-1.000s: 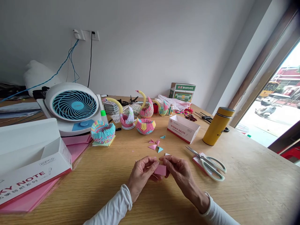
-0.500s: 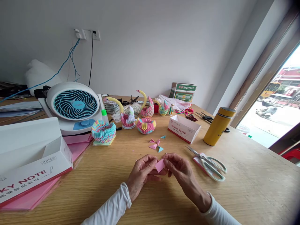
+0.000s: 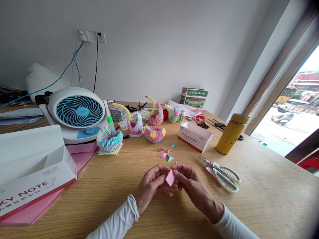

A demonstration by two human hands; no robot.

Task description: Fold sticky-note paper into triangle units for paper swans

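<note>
- The left hand (image 3: 151, 186) and the right hand (image 3: 189, 182) both pinch one small pink paper piece (image 3: 170, 178) between fingertips, just above the wooden table (image 3: 261, 199), a little nearer to the person than the loose folded triangles (image 3: 165, 152).
- The paper is small and held only at its edges; I think it can slip out if one hand relaxes, and then the fold line would be lost.
- If the fingers press unevenly, the crease may go crooked, and such a piece probably would not match the triangles.
- The scissors (image 3: 221, 172) lie on a pink pad just right of the paper piece, blades pointing toward the triangles; a wide move of the right hand could knock them.
- A sleeve sweeping forward could scatter the triangles, since they are light and lie loose.
</note>
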